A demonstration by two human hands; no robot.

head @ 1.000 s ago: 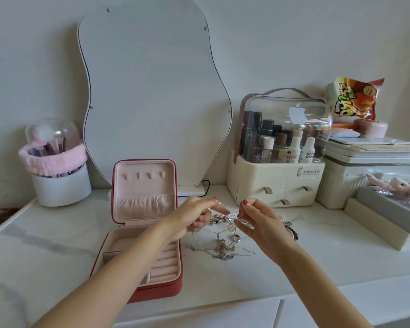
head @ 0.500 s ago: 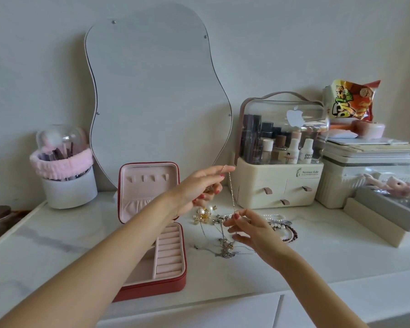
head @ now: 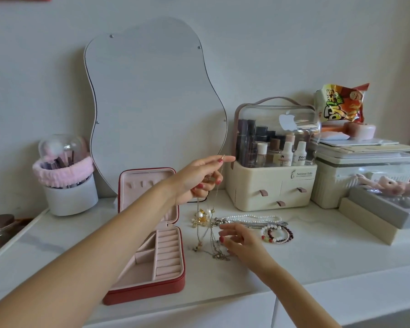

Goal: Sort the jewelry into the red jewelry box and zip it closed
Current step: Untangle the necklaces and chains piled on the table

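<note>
The raised left hand [head: 199,178] pinches thin chain necklaces [head: 214,209] dangling over the jewelry pile [head: 242,230], where the right hand [head: 240,242] hovers with relaxed fingers, just right of the open, empty red jewelry box [head: 149,286].

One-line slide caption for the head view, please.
Left hand lifts thin chains from the tangled jewelry while right hand steadies it beside the open red jewelry box.
</note>
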